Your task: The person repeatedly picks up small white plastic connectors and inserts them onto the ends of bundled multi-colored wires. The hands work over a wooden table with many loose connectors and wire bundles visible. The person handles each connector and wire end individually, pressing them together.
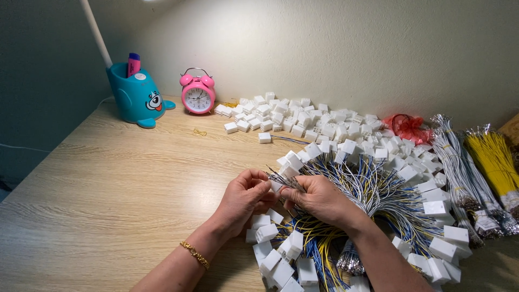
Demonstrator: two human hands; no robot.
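Connector (277, 186), small and white, is held at the centre of the worktop (108, 184), just above a fan of wired connectors. It is pinched in the grip of the left hand (246, 196), thumb and fingers pressed together on it. A thin bundle of wires (282, 177) is pinched in the right hand (319, 197), its bare ends pointing toward the connector; whether the ends touch the connector cannot be told. A gold bracelet (195, 254) is worn on the left wrist.

Under and around both hands, finished connectors with blue, white and yellow wires (373, 189) are spread in an arc. Behind them a heap of loose white connectors (303, 119) is piled. To the right, wire bundles, grey (459, 162) and yellow (494, 159), are laid near a red bag (408, 127). At the far left, a pink clock (198, 92) and a blue pen holder (135, 94) are stood.
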